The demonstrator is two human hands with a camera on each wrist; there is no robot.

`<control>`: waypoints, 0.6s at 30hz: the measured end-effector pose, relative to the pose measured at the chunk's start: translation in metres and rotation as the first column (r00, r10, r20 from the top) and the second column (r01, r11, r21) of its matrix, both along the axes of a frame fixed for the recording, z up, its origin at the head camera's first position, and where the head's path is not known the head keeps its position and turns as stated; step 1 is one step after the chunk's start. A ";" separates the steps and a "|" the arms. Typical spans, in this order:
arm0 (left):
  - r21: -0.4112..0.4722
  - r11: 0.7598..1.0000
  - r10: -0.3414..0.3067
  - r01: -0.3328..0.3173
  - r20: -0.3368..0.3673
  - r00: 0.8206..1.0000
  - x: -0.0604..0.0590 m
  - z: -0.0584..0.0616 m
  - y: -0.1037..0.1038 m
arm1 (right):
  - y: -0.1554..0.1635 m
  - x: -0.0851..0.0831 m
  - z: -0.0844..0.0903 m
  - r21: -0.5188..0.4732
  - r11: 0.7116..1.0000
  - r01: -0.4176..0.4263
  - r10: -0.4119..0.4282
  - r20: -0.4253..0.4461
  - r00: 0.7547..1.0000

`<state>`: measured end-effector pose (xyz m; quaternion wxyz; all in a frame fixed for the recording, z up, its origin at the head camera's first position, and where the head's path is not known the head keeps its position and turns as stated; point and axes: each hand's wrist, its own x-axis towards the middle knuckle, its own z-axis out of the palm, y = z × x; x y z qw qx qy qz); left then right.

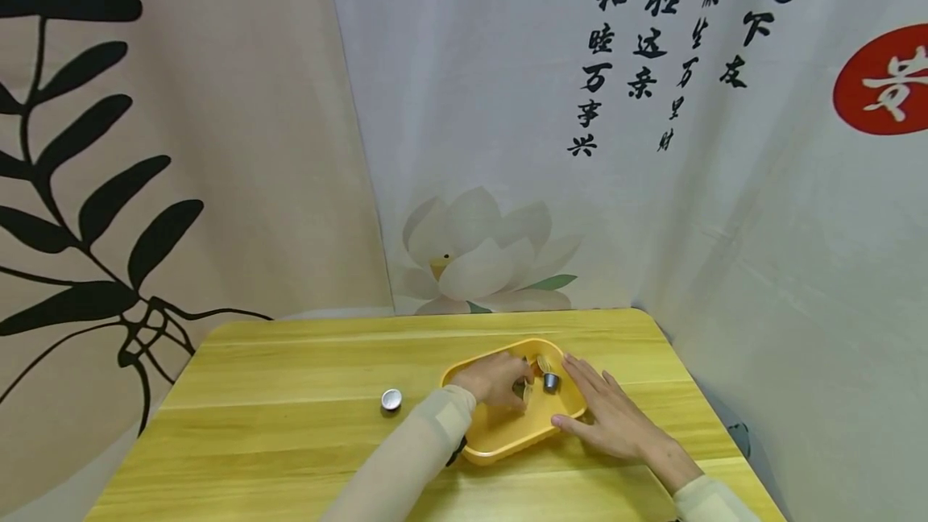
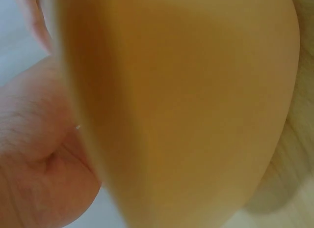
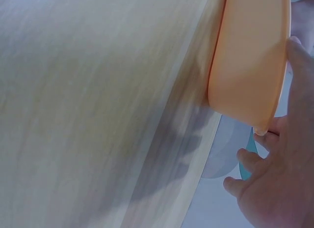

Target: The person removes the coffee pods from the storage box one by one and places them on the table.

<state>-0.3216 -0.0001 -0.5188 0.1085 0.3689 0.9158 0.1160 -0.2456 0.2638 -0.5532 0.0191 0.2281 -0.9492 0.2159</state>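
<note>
Caps: one silver bottle cap (image 1: 391, 399) is lying on the table (image 1: 290, 393) left of the yellow tray (image 1: 500, 441); left hand (image 1: 496, 379) is curling on a cap inside. Right hand (image 1: 605, 409), fingers spread, is steadying tray's right rim w/ dark cap (image 1: 552, 382) near. Tray could be tipping, caps rolling off.

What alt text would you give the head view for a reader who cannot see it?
A person's left hand reaches into a yellow tray on a wooden table, fingers curled among small metal cups, while the right hand rests flat, fingers straight, against the tray's right side. Another small silver cup sits alone left of the tray. Printed cloth hangs behind.
</note>
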 end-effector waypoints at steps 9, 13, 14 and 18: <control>0.005 1.000 0.014 -0.014 -0.006 1.000 0.005 0.000 -0.003 | -0.001 0.000 -0.001 0.007 1.000 0.003 -0.003 -0.008 1.000; 0.008 1.000 0.017 -0.017 0.001 1.000 0.006 -0.001 -0.003 | -0.001 0.001 -0.001 0.008 1.000 0.001 -0.001 -0.006 1.000; 0.009 1.000 0.018 -0.018 0.004 1.000 0.006 -0.001 -0.003 | -0.001 0.001 -0.001 0.007 1.000 0.001 -0.001 -0.007 1.000; 0.011 1.000 0.020 -0.020 0.002 1.000 0.006 -0.001 -0.004 | -0.001 0.000 -0.001 0.008 1.000 -0.001 0.001 -0.017 1.000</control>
